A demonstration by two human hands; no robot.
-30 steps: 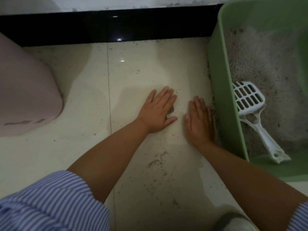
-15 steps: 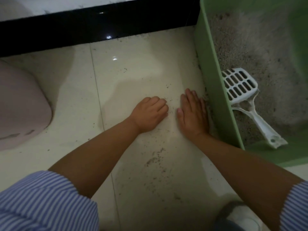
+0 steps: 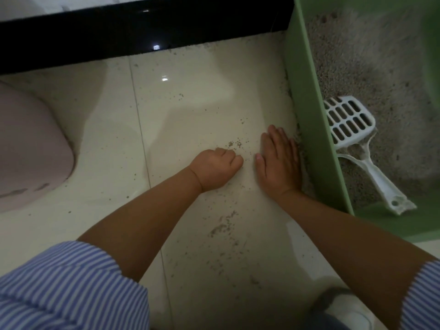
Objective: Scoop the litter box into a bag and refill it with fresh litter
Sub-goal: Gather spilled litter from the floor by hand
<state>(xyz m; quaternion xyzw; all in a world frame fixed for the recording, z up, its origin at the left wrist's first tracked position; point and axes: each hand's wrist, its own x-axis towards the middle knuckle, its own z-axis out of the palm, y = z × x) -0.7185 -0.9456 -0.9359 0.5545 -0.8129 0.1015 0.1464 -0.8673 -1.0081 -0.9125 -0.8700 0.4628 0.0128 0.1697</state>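
Note:
A green litter box [image 3: 314,129] stands on the right, holding grey litter [image 3: 369,67]. A white slotted scoop [image 3: 350,120] lies inside it, head against the near wall. My left hand [image 3: 215,170] rests on the floor tile curled into a fist, just behind a small patch of spilled litter grains [image 3: 234,144]. Whether grains are inside the fist is hidden. My right hand [image 3: 278,163] lies flat with fingers together, its outer edge beside the box wall, where more grains lie.
Scattered grains [image 3: 221,225] dot the cream tile between my forearms. A pink rounded container [image 3: 28,151] sits at the left. A black skirting [image 3: 142,32] runs along the wall at the top. A white shoe [image 3: 345,310] shows at the bottom right.
My left hand went from flat with spread fingers to a closed fist and drew back slightly. The right hand stayed flat beside the box.

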